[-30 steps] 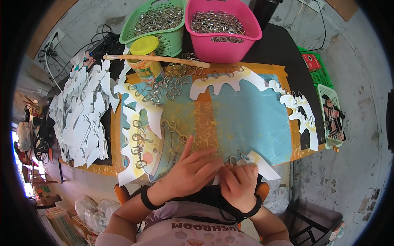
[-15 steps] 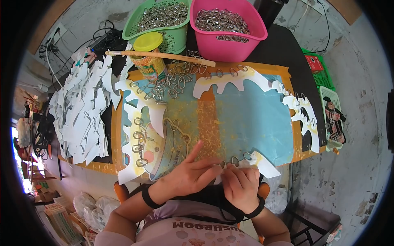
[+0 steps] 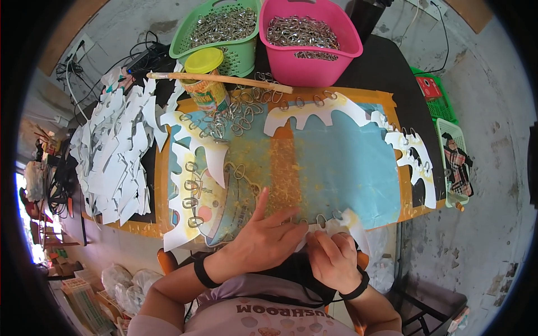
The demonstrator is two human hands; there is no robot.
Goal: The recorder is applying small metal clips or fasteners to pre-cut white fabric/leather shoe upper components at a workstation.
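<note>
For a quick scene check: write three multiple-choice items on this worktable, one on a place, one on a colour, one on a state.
1. Where does the wooden stick lie?
A. across the yellow-lidded can
B. inside the pink basket
C. on the floor

2. What colour is the basket left of the pink one?
A. blue
B. green
C. white

3. What are both hands doing?
A. hanging free in the air
B. pressing a white paper cutout at the table's near edge
C. gripping the stick

Key: 1 A, it rests on the lid; 2 B, the green basket; 3 B, left hand and right hand meet on the cutout.
</note>
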